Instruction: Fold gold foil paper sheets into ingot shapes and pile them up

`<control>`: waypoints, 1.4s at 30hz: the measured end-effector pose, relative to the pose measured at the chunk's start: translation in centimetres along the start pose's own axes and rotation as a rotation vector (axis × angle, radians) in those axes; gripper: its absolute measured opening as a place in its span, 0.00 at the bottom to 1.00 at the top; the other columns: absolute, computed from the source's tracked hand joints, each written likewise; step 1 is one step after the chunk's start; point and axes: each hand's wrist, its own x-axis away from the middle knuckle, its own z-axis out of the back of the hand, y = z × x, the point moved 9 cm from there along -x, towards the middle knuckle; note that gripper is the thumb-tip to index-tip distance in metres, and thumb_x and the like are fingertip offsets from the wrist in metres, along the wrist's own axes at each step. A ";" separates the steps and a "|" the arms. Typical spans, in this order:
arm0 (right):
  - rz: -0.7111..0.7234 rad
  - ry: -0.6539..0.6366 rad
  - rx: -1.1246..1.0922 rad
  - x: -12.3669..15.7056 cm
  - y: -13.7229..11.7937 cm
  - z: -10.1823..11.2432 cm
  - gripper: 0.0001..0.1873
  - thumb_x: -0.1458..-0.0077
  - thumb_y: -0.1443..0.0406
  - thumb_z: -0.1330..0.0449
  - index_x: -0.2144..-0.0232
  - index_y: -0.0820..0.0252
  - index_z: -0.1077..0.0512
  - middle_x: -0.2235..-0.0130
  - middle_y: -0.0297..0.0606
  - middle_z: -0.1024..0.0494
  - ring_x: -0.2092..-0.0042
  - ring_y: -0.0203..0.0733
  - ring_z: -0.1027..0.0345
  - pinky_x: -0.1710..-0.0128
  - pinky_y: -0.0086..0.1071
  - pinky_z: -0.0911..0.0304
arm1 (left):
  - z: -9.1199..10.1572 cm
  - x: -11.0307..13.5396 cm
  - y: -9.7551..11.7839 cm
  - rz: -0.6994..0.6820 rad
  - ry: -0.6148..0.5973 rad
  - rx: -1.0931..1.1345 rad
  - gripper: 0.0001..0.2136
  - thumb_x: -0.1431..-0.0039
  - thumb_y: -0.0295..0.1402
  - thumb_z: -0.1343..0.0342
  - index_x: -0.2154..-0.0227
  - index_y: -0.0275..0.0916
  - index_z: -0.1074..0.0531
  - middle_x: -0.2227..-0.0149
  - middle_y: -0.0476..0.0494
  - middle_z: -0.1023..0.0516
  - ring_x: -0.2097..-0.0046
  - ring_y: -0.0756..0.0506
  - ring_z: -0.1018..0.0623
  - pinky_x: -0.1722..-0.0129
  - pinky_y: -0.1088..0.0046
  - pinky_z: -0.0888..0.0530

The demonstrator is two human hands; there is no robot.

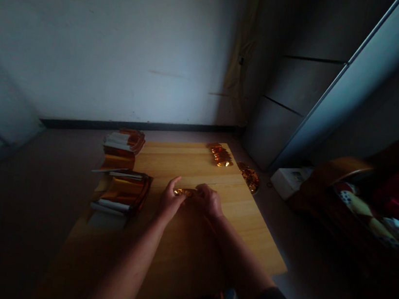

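Between my two hands, just above the middle of the wooden table, is a small piece of shiny gold foil paper. My left hand grips its left end, thumb and fingers closing on it. At its right end, the bent fingers of my right hand pinch the paper and hide part of it. Its exact folded shape is too dark and small to make out. Left of my hands lie stacks of gold and whitish foil paper sheets. A row of folded gold foil pieces sits at the table's far right corner.
Beyond the table's right edge, a heap of gold foil pieces is on or near the floor. A white box stands beside a wooden armrest. A pale wall rises behind, with a tall grey cabinet at right.
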 end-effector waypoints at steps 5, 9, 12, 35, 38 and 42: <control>0.195 0.094 0.088 0.2 -1.9 1.4 0.04 0.48 0.65 0.40 0.69 0.57 0.26 0.67 0.37 0.27 0.66 0.37 0.35 0.66 0.28 0.41 | -0.2 0.1 0.3 -0.009 0.013 -0.010 0.31 0.57 0.29 0.42 0.46 0.41 0.38 0.68 0.51 0.26 0.78 0.55 0.30 0.77 0.80 0.31; 0.242 0.106 0.258 0.0 -2.6 1.7 0.04 0.48 0.68 0.40 0.74 0.57 0.26 0.71 0.35 0.28 0.66 0.37 0.36 0.64 0.29 0.46 | -0.7 0.2 0.5 -0.053 -0.002 -0.053 0.30 0.57 0.31 0.41 0.47 0.41 0.37 0.69 0.52 0.26 0.76 0.54 0.30 0.75 0.78 0.32; 0.236 0.131 0.378 -0.5 -1.9 3.2 0.05 0.47 0.67 0.41 0.74 0.58 0.26 0.72 0.34 0.28 0.67 0.37 0.37 0.65 0.30 0.50 | -1.2 0.3 0.1 -0.086 -0.068 -0.060 0.32 0.55 0.34 0.42 0.44 0.40 0.41 0.76 0.55 0.28 0.77 0.52 0.30 0.75 0.78 0.33; -0.017 0.187 0.815 -7.7 11.0 10.6 0.09 0.43 0.64 0.46 0.69 0.57 0.25 0.65 0.38 0.25 0.60 0.41 0.38 0.60 0.34 0.58 | -0.8 2.1 0.3 -0.307 -0.082 -0.302 0.15 0.50 0.32 0.50 0.59 0.38 0.30 0.73 0.50 0.25 0.72 0.52 0.25 0.69 0.76 0.28; -0.020 0.164 0.814 -7.8 11.3 10.4 0.10 0.44 0.64 0.46 0.63 0.56 0.26 0.63 0.40 0.25 0.59 0.43 0.38 0.60 0.34 0.57 | -0.8 2.1 0.3 -0.303 -0.087 -0.317 0.14 0.51 0.32 0.50 0.59 0.38 0.30 0.72 0.50 0.25 0.71 0.51 0.25 0.69 0.76 0.28; -0.034 0.177 0.795 -7.3 10.9 10.7 0.12 0.46 0.65 0.46 0.59 0.57 0.28 0.61 0.41 0.24 0.58 0.44 0.38 0.59 0.35 0.56 | -0.9 2.1 0.2 -0.300 -0.089 -0.325 0.14 0.51 0.32 0.50 0.59 0.39 0.30 0.72 0.49 0.24 0.70 0.51 0.25 0.68 0.75 0.28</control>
